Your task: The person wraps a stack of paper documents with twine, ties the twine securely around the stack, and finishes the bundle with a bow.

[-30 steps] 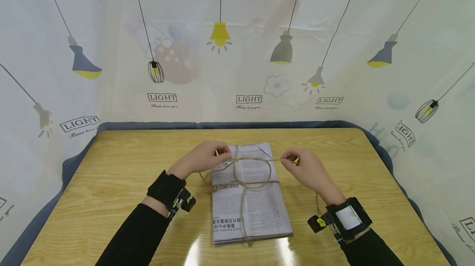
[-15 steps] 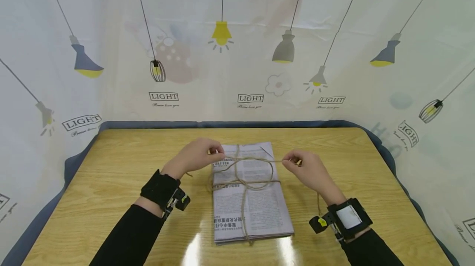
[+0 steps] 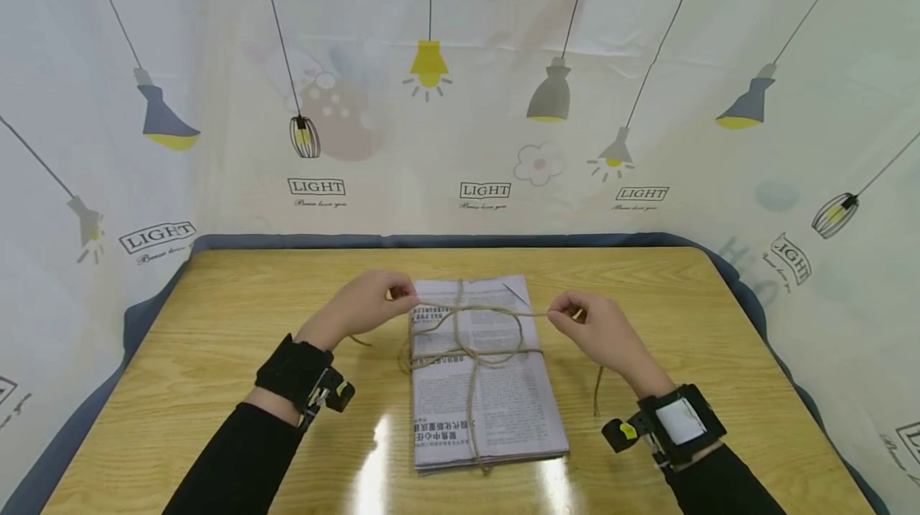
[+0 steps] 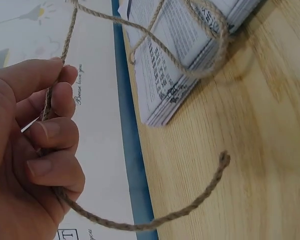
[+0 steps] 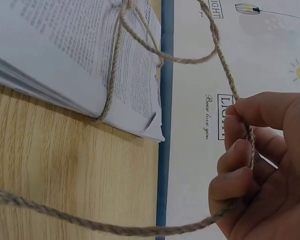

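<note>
A stack of folded newspapers lies on the table, with brown twine running lengthwise and crosswise over it. Above its far half, the twine forms loose loops. Past the stack's left edge, my left hand grips one twine end between thumb and curled fingers; the tail dangles below that hand in the left wrist view. To the right of the stack my right hand pinches the other end, and a tail hangs from it. Between both hands the twine stretches nearly straight across the stack.
The wooden table has rounded far corners and a dark blue border behind it. A pale curtain printed with lamps surrounds the far side and both flanks. Black straps with small cameras sit on both wrists.
My left hand has moved left, drawing its twine end out past the stack's edge. The loops over the newspapers have grown somewhat smaller. My right hand has stayed nearly in place.
</note>
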### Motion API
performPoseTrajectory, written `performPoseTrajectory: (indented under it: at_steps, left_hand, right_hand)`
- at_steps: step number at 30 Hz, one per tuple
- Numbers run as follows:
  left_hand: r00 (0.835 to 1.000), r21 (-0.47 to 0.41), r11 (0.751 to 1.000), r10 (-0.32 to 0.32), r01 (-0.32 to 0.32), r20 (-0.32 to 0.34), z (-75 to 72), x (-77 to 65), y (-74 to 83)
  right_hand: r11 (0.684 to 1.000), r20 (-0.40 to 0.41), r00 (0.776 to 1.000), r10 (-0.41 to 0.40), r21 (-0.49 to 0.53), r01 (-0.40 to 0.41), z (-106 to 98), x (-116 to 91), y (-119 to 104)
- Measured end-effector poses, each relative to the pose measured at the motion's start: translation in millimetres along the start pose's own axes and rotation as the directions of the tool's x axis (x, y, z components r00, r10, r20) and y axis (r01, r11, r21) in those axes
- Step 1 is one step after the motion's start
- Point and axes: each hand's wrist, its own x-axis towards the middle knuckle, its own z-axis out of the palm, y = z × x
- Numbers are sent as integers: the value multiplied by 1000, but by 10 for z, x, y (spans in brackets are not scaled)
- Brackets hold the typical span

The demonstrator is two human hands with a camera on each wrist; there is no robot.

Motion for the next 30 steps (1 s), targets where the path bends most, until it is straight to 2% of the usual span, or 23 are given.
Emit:
performPoseTrajectory:
  at_steps: [10, 18, 24, 30]
  left_hand:
    - [1000, -67, 998, -21, 20, -17, -133, -216, -176]
    - [997, -110, 993, -46, 39, -66, -243, -400, -295]
    - [993, -125, 991, -53, 40, -104, -295, -531, -400]
    - [992, -123, 991, -61, 47, -113, -321, -624, -481]
  right_hand:
    - [999, -5, 999, 41, -9, -41, -82, -57, 141]
    - [995, -21, 995, 93, -42, -94, -139, -104, 285]
    - [994, -30, 994, 103, -42, -104, -186, -157, 354]
    - [990, -35, 990, 133, -48, -135, -220, -204, 477]
